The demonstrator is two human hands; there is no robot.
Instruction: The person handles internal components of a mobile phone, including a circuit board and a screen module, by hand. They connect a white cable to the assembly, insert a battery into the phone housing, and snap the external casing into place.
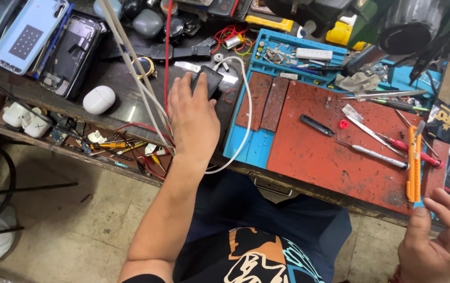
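Your left hand point(193, 118) is on the dark phone point(207, 80); your right hand point(442, 238) hangs loose, holding nothing.

Fingers curl over the phone on the counter point(125, 99). Beyond your right hand, the blue tray point(256, 147) carries a red mat point(319, 152) strewn with screwdrivers point(379, 155) and tweezers point(382, 94).

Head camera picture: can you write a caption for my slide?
Left hand grips a dark phone at a cluttered repair bench; right hand hovers near the red mat.
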